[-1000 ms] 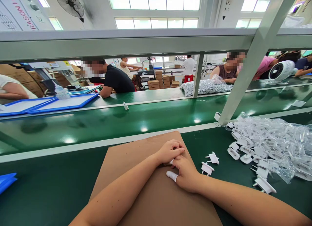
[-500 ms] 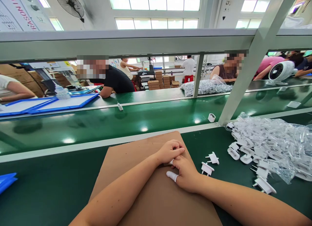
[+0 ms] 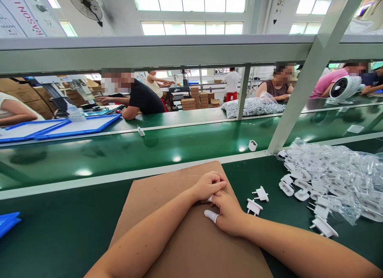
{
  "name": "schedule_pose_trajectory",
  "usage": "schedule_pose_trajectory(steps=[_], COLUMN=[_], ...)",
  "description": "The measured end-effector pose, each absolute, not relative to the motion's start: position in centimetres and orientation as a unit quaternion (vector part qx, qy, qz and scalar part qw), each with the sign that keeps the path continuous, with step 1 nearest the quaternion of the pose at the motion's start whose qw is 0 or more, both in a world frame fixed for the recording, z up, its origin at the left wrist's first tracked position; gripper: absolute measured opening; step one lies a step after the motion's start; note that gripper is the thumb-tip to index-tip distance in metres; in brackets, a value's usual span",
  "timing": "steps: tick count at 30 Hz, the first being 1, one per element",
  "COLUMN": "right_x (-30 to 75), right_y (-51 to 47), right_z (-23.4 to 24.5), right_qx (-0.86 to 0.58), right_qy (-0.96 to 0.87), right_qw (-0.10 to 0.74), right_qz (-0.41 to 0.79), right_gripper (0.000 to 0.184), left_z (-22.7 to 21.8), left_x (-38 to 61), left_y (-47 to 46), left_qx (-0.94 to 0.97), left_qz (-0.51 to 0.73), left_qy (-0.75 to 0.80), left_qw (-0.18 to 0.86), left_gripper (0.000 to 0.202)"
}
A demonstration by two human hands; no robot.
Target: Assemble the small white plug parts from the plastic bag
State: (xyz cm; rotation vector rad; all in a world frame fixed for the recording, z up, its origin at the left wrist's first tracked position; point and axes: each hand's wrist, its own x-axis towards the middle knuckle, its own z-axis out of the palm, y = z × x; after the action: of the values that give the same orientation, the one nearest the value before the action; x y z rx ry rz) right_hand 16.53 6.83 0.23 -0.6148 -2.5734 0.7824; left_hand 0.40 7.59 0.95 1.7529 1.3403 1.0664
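My left hand [image 3: 208, 186] lies over the fingers of my right hand [image 3: 229, 214], and both rest together on a brown cardboard sheet [image 3: 161, 194]. The left fingers are curled closed with no object showing in them. White finger cots cover the thumb and one finger of my right hand. Its other fingers fold in beneath the left hand and are partly hidden; I see nothing held there. Just right of the cardboard lie two white plug pieces with pins, a nearer one [image 3: 254, 207] and a farther one [image 3: 262, 194].
A heap of white plug parts [image 3: 335, 178] spills from clear plastic at right. Beyond the cardboard runs a green conveyor belt [image 3: 194, 140] carrying a white charger housing [image 3: 253, 145] and a small plug [image 3: 140, 130]. A slanted metal post [image 3: 299, 86] rises at right. Co-workers sit across.
The white pieces on the belt have shifted left. Across the line, a co-worker in black has stretched out a hand. My own hands have stayed still.
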Motion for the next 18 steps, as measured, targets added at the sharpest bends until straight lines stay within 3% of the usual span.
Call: schedule_pose_trajectory(steps=[5, 12, 15, 18], right_x=[16.4, 19.4, 23.3, 27.1], right_y=[6.6, 6.7, 8.3, 10.4], right_z=[0.1, 2.5, 4.5, 6.0], right_qx=[-0.225, -0.182, -0.213, -0.293], right_qy=[-0.914, -0.894, -0.926, -0.943], right_qw=[0.186, 0.169, 0.162, 0.112], right_qz=[0.282, 0.373, 0.265, 0.107], right_gripper=[0.011, 0.03, 0.034, 0.055], left_z=[1.2, 1.4, 1.3, 1.3], left_x=[0.2, -0.1, -0.1, -0.2], left_y=[7.3, 7.1, 7.2, 7.3], left_qx=[0.681, 0.654, 0.676, 0.686], left_qz=[0.416, 0.411, 0.397, 0.384], left_qy=[0.487, 0.499, 0.496, 0.507], left_qw=[0.356, 0.394, 0.373, 0.352], left_gripper=[0.044, 0.048, 0.049, 0.05])
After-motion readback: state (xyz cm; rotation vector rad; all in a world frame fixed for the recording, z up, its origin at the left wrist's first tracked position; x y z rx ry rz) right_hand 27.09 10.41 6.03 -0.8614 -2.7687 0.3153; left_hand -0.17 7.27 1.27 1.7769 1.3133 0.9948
